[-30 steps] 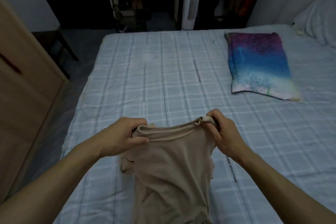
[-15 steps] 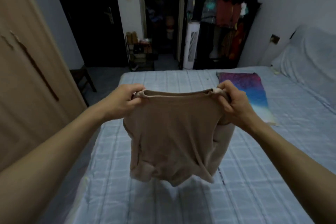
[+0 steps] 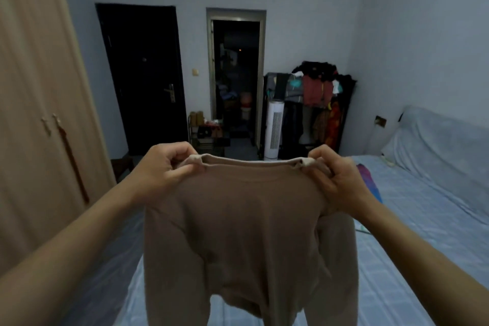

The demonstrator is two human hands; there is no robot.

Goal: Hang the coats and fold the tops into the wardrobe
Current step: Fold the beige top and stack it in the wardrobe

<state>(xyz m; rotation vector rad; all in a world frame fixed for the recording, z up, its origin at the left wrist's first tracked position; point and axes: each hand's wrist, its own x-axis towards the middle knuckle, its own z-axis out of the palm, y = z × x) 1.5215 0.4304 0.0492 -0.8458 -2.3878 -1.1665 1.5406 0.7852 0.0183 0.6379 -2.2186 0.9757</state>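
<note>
You held a beige top [image 3: 246, 233] up at the centre of the frame, above the checked bed [image 3: 412, 259] in the lower half. Your left hand [image 3: 164, 167] pinched one shoulder beside the neckline, fingers curled round the cloth. Your right hand [image 3: 336, 174] gripped the other shoulder the same way. The top hung between them, sleeves drooping. The wooden wardrobe [image 3: 34, 114] filled the left edge, doors closed. A loaded clothes rack [image 3: 315, 103] stood right of centre.

A home bedroom: a bed [image 3: 412, 251] with a checked blue sheet fills 5 o'clock, a tall wooden wardrobe [image 3: 34, 114] stands at 9 o'clock, a loaded clothes rack [image 3: 316, 92] at 1 o'clock, a dark door [image 3: 143, 74] at 11 o'clock.
</note>
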